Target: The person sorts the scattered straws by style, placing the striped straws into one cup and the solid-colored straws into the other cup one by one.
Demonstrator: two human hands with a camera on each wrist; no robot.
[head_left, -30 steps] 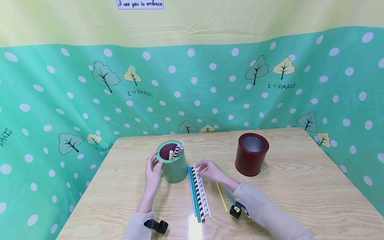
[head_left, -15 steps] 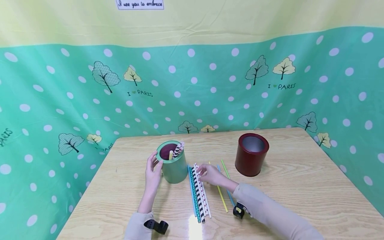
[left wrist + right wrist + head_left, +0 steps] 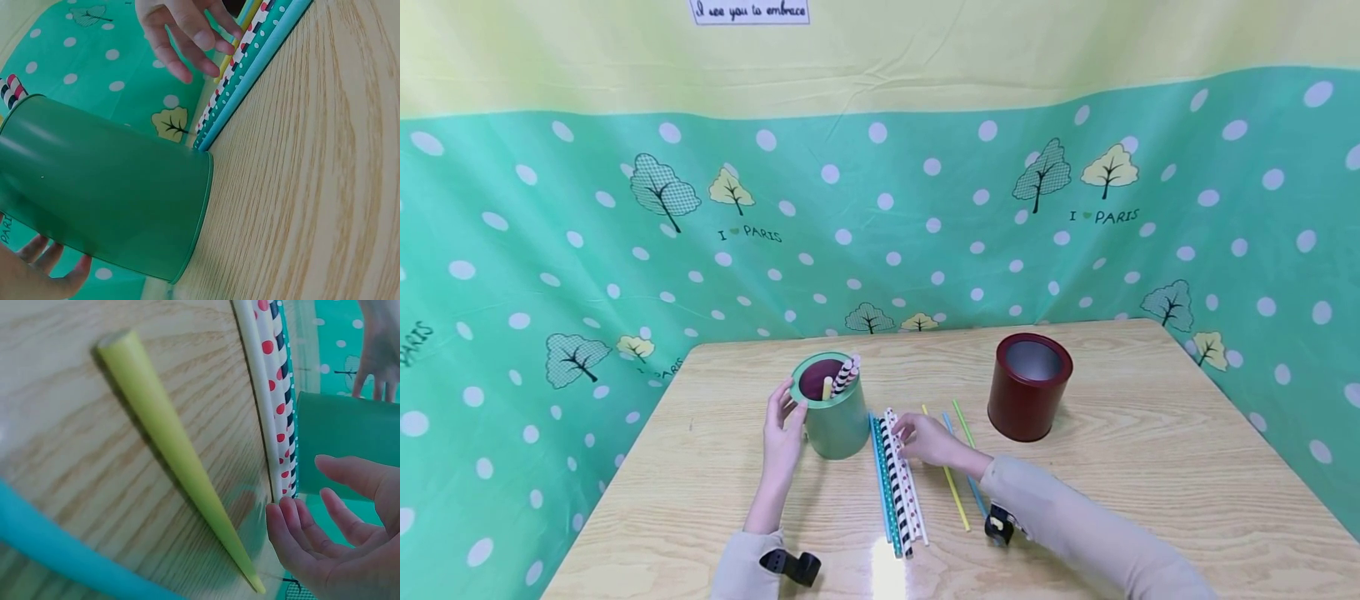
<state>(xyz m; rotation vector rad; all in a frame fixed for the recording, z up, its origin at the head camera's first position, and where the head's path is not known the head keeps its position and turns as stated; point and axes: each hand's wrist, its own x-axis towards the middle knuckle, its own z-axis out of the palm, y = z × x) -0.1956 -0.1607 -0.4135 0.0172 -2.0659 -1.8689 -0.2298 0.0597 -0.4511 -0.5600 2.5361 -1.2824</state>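
My left hand (image 3: 781, 437) steadies a green can (image 3: 841, 432) from its left side, thumb and fingers bent around it near the rim. Several paper straws, striped and plain (image 3: 6, 94), poke out of its opening. Right of the can lies a row of paper straws (image 3: 895, 508): blue, green dotted, black-striped, red-dotted and white. Over the far part of that row hovers my right hand (image 3: 928, 440), fingers loosely bent and thumb apart. In the right wrist view its fingertips (image 3: 284, 509) are right by the white straw (image 3: 259, 394), with nothing between them.
A yellow straw (image 3: 957, 497), a blue straw (image 3: 976, 492) and a lime green straw (image 3: 962, 421) lie apart, partly under the right forearm. A dark red can (image 3: 1028, 400) stands at the back right of the wooden table (image 3: 1150, 467). A dotted cloth (image 3: 880, 242) hangs behind.
My right hand has drawn back slightly, down and to the right, over the straw row, and its wrist has shifted right. The left hand and the green can have stayed in place.
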